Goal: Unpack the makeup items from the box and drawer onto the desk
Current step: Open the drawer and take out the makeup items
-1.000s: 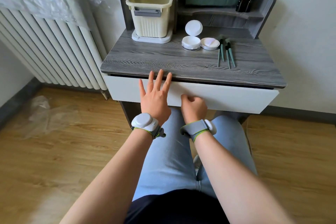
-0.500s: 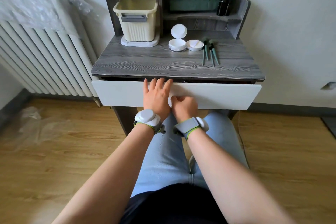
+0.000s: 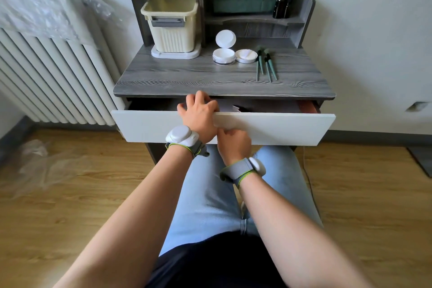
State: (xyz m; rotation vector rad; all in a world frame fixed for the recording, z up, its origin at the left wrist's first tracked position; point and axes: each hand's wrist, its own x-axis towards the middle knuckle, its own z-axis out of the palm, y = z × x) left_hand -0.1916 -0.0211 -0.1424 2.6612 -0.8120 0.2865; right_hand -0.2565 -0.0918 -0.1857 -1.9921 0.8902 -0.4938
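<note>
Left hand (image 3: 198, 114) fingers curl over the drawer (image 3: 268, 127) front's top edge; right hand (image 3: 233, 144) grips underneath.

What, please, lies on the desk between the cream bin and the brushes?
In the head view, an open white compact and a white puff dish sit between the bin and the brushes.

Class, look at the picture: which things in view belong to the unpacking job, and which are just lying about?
Part of the job:
drawer, gripped by left hand and right hand
desk
cream storage box
open powder compact
makeup brushes

Just lying about:
radiator
plastic wrap on floor
dark bottles
</note>
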